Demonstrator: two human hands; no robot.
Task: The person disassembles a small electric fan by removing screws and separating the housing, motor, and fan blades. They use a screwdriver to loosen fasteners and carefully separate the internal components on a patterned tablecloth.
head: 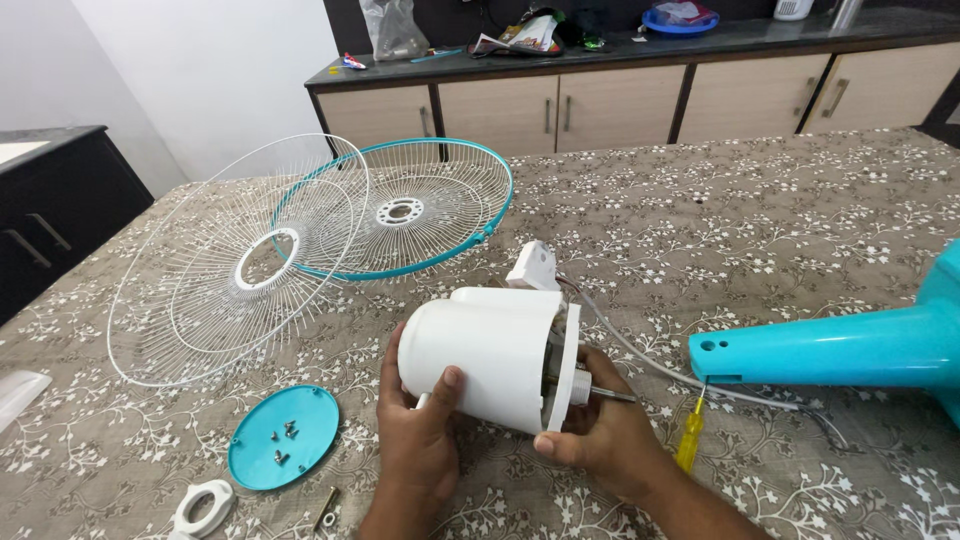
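A white fan motor housing lies on its side in both my hands, its shaft pointing right. My left hand grips the rounded rear cover from below, thumb on its side. My right hand holds the front plate end near the metal shaft. White wires run from the motor toward the teal fan stand neck. A yellow-handled screwdriver lies just right of my right hand.
Two wire fan guards, one white and one teal-rimmed, lie at the table's left. A teal round cap holds several screws. A white ring nut and a bolt sit near the front edge. Cabinets stand behind.
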